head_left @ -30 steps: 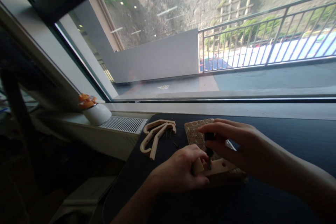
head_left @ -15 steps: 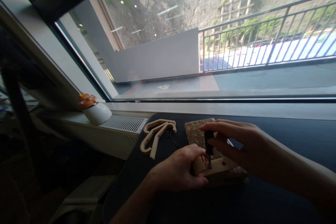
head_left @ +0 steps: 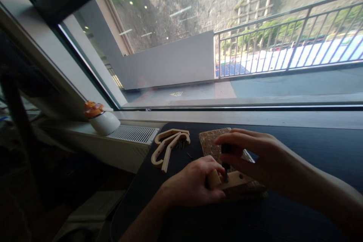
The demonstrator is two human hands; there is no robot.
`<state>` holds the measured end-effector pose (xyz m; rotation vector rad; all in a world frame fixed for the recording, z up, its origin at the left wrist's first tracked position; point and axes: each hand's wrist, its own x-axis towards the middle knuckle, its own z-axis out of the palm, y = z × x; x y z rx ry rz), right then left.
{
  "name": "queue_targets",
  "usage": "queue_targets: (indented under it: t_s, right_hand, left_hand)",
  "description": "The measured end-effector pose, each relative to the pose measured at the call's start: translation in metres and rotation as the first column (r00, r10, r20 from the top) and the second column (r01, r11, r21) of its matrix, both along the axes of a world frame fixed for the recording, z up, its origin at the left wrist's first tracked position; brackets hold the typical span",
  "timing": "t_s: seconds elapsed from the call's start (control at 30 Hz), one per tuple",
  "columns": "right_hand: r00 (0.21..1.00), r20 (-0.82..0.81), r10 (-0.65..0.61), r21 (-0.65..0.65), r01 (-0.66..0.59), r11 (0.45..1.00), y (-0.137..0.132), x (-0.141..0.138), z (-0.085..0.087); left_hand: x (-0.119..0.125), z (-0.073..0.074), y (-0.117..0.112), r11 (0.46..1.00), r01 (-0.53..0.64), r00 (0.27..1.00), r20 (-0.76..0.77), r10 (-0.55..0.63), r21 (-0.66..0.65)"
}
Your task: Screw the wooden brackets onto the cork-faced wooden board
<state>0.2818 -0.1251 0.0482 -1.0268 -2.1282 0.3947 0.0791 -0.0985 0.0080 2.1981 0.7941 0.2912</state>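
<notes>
My right hand (head_left: 252,149) grips the dark handle of a screwdriver (head_left: 225,150) between thumb and fingers. The shaft points down, its tip at a hole in a pale wooden piece (head_left: 234,179). Around the left end of that piece my left hand (head_left: 195,181) is closed, its fingertips near the screwdriver's shaft. A second dark hole shows in the wood to the right. Beneath lies a brown, rough-textured block (head_left: 212,138) with a shiny wrapping, partly hidden by both hands.
Curved wooden hooks (head_left: 167,147) lie on the dark table (head_left: 317,151) to the left, with several screws (head_left: 181,143) beside them. A white container with an orange top (head_left: 103,121) stands on the ledge by a vent grille (head_left: 133,134). A window (head_left: 170,64) rises behind the table.
My right fingers have shifted slightly around the screwdriver handle, now covering more of it. The wooden piece and my left hand stay almost in place.
</notes>
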Motion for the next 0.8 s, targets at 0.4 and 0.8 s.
queue_targets:
  t_s: [0.4,0.8]
  right_hand:
    - [1.0,0.025,0.003,0.022,-0.003,1.0,-0.0021,0.0015,-0.0004]
    - [0.999,-0.002,-0.045,-0.033,0.045,0.998,-0.0023,-0.0036,0.0014]
  left_hand:
    - [0.0003,0.0,-0.0004,1.0,-0.001,0.999,0.032,0.001,-0.006]
    - [0.0014,-0.0008,-0.0021,0.999,-0.041,0.999,-0.002,0.041,-0.016]
